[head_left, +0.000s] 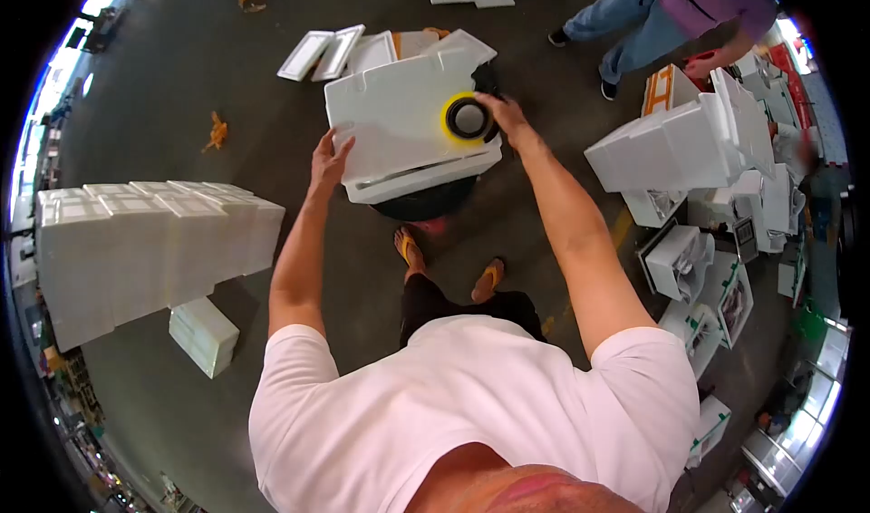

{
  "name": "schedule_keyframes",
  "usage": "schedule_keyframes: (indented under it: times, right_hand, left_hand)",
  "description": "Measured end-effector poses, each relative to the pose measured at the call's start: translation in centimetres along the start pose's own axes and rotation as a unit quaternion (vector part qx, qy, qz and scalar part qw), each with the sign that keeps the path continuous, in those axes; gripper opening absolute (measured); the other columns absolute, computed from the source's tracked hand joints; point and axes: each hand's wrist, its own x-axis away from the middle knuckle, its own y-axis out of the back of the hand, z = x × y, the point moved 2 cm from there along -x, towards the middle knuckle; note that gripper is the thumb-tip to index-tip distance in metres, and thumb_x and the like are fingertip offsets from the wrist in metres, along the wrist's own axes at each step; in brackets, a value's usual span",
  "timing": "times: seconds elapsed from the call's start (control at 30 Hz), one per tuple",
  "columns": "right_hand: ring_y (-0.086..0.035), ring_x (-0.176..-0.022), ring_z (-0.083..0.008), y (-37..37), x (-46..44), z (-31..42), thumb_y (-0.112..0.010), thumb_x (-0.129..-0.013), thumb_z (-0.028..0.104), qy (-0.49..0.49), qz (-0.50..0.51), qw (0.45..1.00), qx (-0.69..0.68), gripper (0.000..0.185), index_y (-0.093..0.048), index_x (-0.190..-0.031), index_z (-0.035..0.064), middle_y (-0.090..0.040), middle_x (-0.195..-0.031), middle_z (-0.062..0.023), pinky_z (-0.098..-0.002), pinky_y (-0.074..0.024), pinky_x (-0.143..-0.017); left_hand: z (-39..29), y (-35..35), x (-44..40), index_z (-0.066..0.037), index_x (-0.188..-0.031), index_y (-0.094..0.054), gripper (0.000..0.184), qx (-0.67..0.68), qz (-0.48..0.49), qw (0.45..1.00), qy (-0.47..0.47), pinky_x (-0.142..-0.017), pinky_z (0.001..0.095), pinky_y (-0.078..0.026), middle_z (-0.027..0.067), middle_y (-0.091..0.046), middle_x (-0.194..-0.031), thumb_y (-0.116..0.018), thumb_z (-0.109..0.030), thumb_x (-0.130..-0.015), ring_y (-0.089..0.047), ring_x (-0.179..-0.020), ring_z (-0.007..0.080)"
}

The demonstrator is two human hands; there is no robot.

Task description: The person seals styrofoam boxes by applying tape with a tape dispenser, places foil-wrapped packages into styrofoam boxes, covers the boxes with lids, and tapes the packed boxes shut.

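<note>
Tape roll [467, 119], yellow-rimmed with a dark inner ring, was at the right end of the white foam box [390, 114], against your right hand [510, 123]. That hand was the nearer one by far; your left hand [331, 161] was at the opposite end, fingers parted, touching the edge. Right fingers were bent at the roll's outer rim — couldn't tell if they had it pinched or only touched it.

Box's long axis ran left to right across you, slightly skewed, with a dark seam along the side nearest you. It rested over a dark support [426, 202], mostly hidden, just beyond your feet.

Room: grey concrete floor [136, 132], loose foam lids [335, 53] beyond the box, stacked foam boxes [154, 250] to the left, more foam boxes [666, 150] to the right — person in a purple shirt [716, 1] beside those.
</note>
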Motion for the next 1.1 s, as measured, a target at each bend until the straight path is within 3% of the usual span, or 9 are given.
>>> schedule_keyframes:
  times: [0.1, 0.13, 0.17, 0.23, 0.3, 0.43, 0.6, 0.67, 1.1]
  right_hand:
    - [-0.054, -0.116, -0.0239, 0.4, 0.0, -3.9, -0.069, -0.083, 0.039, -0.077, -0.031, 0.996, 0.013, 0.065, -0.054, -0.131, -0.0018, -0.059, -0.126, -0.0137, -0.0336, -0.0424, -0.097]
    - [-0.052, -0.119, -0.0241, 0.4, 1.2, -4.4, -0.069, -0.083, 0.041, -0.029, -0.023, 0.999, -0.009, 0.066, -0.053, -0.132, -0.0008, -0.057, -0.129, -0.0132, -0.0339, -0.0396, -0.100]
    - [-0.049, -0.123, -0.0243, 0.5, 2.5, -4.7, -0.069, -0.083, 0.044, 0.020, -0.015, 0.999, -0.032, 0.068, -0.053, -0.133, 0.0002, -0.055, -0.133, -0.0127, -0.0343, -0.0369, -0.103]
    - [-0.045, -0.127, -0.0238, 0.8, 4.4, -4.6, -0.069, -0.084, 0.047, -0.039, -0.033, 0.999, -0.014, 0.069, -0.053, -0.133, 0.0015, -0.052, -0.136, -0.0109, -0.0347, -0.0315, -0.107]
    - [-0.044, -0.127, -0.0235, 0.7, 5.2, -4.8, -0.069, -0.084, 0.048, -0.063, -0.029, 0.996, -0.051, 0.068, -0.054, -0.132, 0.0022, -0.052, -0.135, -0.0106, -0.0353, -0.0286, -0.109]
    - [-0.047, -0.123, -0.0220, 0.7, 6.3, -4.1, -0.069, -0.085, 0.046, -0.053, -0.022, 0.997, -0.058, 0.065, -0.055, -0.130, 0.0020, -0.055, -0.130, -0.0111, -0.0344, -0.0319, -0.106]
    - [-0.056, -0.110, -0.0193, 0.4, 7.3, -1.6, -0.069, -0.086, 0.040, 0.004, -0.069, 0.996, -0.061, 0.056, -0.059, -0.123, -0.0004, -0.062, -0.119, -0.0100, -0.0316, -0.0425, -0.095]
    - [-0.057, -0.109, -0.0193, -0.8, 7.9, -1.5, -0.069, -0.086, 0.039, -0.004, -0.083, 0.996, -0.037, 0.055, -0.060, -0.122, -0.0010, -0.063, -0.118, -0.0104, -0.0312, -0.0432, -0.094]
    - [-0.055, -0.116, -0.0218, -0.4, 8.4, -4.5, -0.071, -0.080, 0.048, -0.069, -0.103, 0.992, -0.036, 0.073, -0.054, -0.130, -0.0021, -0.060, -0.125, -0.0122, -0.0325, -0.0410, -0.098]
  left_hand:
    - [-1.1, -2.2, 3.6, 0.006, -0.141, -0.038, 0.076, 0.036, -0.081, 0.996, -0.033, -0.090, 0.0285, -0.048, 0.0137, -0.060, -0.124, -0.078, -0.023, -0.083, -0.057, -0.111, 0.0191]
    - [-1.3, -2.2, 4.0, 0.005, -0.143, -0.033, 0.081, 0.042, -0.108, 0.992, 0.043, -0.093, 0.0297, -0.047, 0.0140, -0.059, -0.126, -0.079, -0.020, -0.082, -0.057, -0.112, 0.0202]
    - [-2.0, -2.0, 4.3, 0.005, -0.143, -0.033, 0.081, 0.043, -0.107, 0.992, 0.048, -0.093, 0.0297, -0.047, 0.0140, -0.059, -0.126, -0.079, -0.020, -0.082, -0.057, -0.112, 0.0202]
    - [-3.5, -1.8, 5.2, 0.004, -0.142, -0.034, 0.080, 0.009, -0.040, 0.989, 0.146, -0.095, 0.0301, -0.046, 0.0149, -0.057, -0.128, -0.079, -0.018, -0.081, -0.056, -0.116, 0.0215]
    - [-3.4, -2.4, 6.9, 0.004, -0.140, -0.038, 0.075, 0.031, -0.062, 0.990, 0.122, -0.095, 0.0308, -0.046, 0.0150, -0.057, -0.127, -0.079, -0.019, -0.081, -0.056, -0.116, 0.0217]
    - [-4.7, -2.6, 7.4, 0.003, -0.133, -0.046, 0.066, 0.033, -0.112, 0.991, 0.068, -0.094, 0.0322, -0.046, 0.0132, -0.059, -0.126, -0.079, -0.021, -0.082, -0.057, -0.114, 0.0216]
    - [-5.6, -2.0, 5.7, 0.002, -0.131, -0.050, 0.061, -0.001, -0.064, 0.996, 0.068, -0.094, 0.0335, -0.046, 0.0148, -0.060, -0.124, -0.077, -0.025, -0.083, -0.059, -0.112, 0.0226]
    - [-1.7, -2.0, 5.5, 0.002, -0.129, -0.053, 0.059, -0.098, -0.062, 0.992, 0.047, -0.094, 0.0348, -0.046, 0.0172, -0.062, -0.121, -0.076, -0.028, -0.084, -0.060, -0.110, 0.0244]
    - [-1.7, -2.8, 6.3, 0.002, -0.137, -0.044, 0.068, -0.068, -0.068, 0.992, 0.083, -0.099, 0.0348, -0.042, 0.0148, -0.057, -0.127, -0.074, -0.031, -0.086, -0.054, -0.115, 0.0236]
